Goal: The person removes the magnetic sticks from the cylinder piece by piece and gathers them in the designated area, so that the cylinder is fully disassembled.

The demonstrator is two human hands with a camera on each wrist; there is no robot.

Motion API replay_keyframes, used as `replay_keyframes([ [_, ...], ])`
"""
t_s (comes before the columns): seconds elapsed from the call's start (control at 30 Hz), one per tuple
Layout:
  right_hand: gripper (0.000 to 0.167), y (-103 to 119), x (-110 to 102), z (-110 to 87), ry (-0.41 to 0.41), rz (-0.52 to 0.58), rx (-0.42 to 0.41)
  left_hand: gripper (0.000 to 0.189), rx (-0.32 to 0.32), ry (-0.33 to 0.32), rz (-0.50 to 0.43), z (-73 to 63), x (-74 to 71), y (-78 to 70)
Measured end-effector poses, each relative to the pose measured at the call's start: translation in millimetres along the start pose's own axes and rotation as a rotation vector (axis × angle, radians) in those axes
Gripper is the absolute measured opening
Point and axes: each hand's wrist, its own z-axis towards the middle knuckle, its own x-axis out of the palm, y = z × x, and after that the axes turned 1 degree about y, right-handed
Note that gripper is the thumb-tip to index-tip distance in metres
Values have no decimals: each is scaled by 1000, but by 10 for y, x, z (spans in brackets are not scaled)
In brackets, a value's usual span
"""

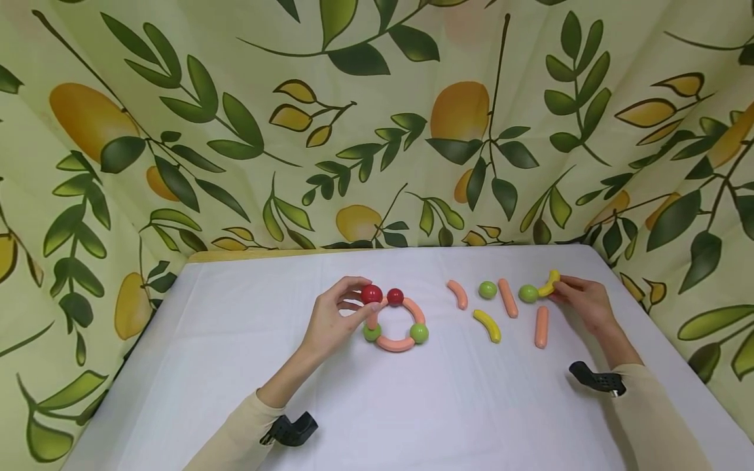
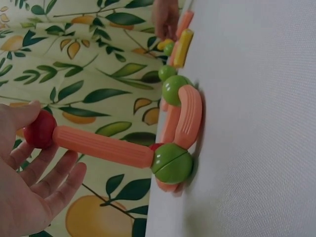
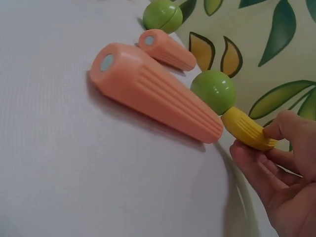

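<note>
In the head view my left hand (image 1: 334, 314) pinches a red ball (image 1: 371, 294) between thumb and fingers. That ball tops a straight salmon rod (image 2: 103, 147), which rises from a green ball (image 2: 172, 163) of a ring. Curved salmon rods (image 1: 396, 344), another green ball (image 1: 419, 333) and a second red ball (image 1: 395, 297) make up the ring on the table. Over at the right, my right hand (image 1: 586, 302) pinches a curved yellow rod (image 3: 247, 129). The rod's far end meets a green ball (image 3: 214, 92).
Between the hands lie loose pieces: a curved salmon rod (image 1: 457, 294), a green ball (image 1: 487, 290), a curved yellow rod (image 1: 487, 326) and two straight salmon rods (image 1: 508, 298). A leaf-patterned curtain (image 1: 377, 150) hangs behind the white-covered table (image 1: 235, 314).
</note>
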Motion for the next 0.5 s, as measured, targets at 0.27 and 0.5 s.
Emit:
replay_keyframes([
  [0.27,48,11,91,-24,-107,-74,-74,38,-35,0,-12,-13,10,-113],
  [0.5,50,-22,30,32,-92,-160,-18,37,-3,3,-3,-4,-2,-12],
])
